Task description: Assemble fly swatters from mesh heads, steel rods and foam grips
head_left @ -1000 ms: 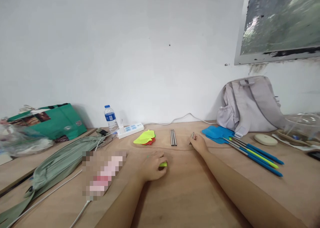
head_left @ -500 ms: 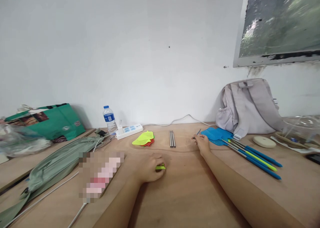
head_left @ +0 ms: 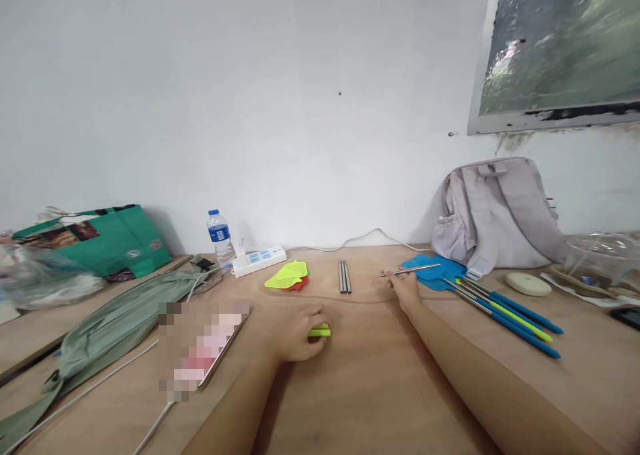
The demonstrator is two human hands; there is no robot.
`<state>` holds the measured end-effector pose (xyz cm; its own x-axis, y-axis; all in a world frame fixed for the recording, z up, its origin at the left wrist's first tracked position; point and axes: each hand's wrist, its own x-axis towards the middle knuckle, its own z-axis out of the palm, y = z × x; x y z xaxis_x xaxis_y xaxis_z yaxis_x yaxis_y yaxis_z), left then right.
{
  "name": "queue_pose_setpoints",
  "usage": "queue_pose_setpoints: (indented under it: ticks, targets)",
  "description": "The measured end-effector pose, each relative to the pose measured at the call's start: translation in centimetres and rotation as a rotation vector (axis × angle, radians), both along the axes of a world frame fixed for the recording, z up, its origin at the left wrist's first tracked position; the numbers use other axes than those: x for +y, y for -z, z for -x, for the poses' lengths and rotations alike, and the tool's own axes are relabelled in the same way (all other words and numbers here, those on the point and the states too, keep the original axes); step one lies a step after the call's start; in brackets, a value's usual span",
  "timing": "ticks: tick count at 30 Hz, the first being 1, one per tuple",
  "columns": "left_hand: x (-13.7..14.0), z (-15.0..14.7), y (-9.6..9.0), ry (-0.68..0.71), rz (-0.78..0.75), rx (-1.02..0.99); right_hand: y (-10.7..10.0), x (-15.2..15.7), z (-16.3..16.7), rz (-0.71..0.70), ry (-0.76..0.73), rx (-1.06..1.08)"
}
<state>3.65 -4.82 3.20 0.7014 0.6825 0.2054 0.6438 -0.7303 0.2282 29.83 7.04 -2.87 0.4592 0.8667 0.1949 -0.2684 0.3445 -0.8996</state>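
Observation:
My left hand (head_left: 299, 334) rests on the table, its fingers curled around short yellow-green plastic pieces (head_left: 320, 333) that look like handles; most of them is hidden in the palm. In my right hand (head_left: 406, 290) a thin silver metal rod (head_left: 421, 268) is pinched, lying nearly level and pointing right over the blue fly swatter heads (head_left: 430, 267). Between the hands, farther back, several metal rods (head_left: 345, 277) lie side by side. A yellow fly swatter head (head_left: 287, 275) sits left of them on top of a red one (head_left: 303, 284).
Right of my right hand lie fly swatter shafts with blue and yellow-green handles (head_left: 523, 328), below a grey backpack (head_left: 500, 208). On the left are a power strip (head_left: 260, 260), a water bottle (head_left: 219, 235), a blurred-out pink phone-like object (head_left: 205, 352) and a green bag (head_left: 120, 242).
The rod in my right hand has turned from pointing up and away to lying nearly level toward the right. My left hand has barely shifted, showing slightly more of the yellow-green pieces.

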Motion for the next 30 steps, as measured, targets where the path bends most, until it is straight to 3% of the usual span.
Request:
queue_pose_setpoints:
  ticks: [7, 15, 20, 26, 30]
  targets:
    - [0.3, -0.2, 0.1, -0.039, -0.012, 0.018, 0.0, -1.4, -0.4, 0.01, -0.054, 0.04]
    - [0.4, -0.1, 0.5, -0.011, 0.025, -0.01, -0.8, -7.1, -0.3, 0.065, -0.339, 0.113]
    - [0.7, -0.4, 1.1, -0.018, 0.035, -0.015, -0.7, -10.6, -1.4, 0.136, -0.549, 0.271]
    - [0.2, -0.9, -0.4, 0.003, 0.152, -0.007, -0.6, -11.2, -1.1, 0.184, -0.425, 0.281]
    - [-0.4, -1.2, -0.9, -0.006, 0.226, 0.018, -0.7, -11.1, -0.4, 0.234, -0.448, 0.244]
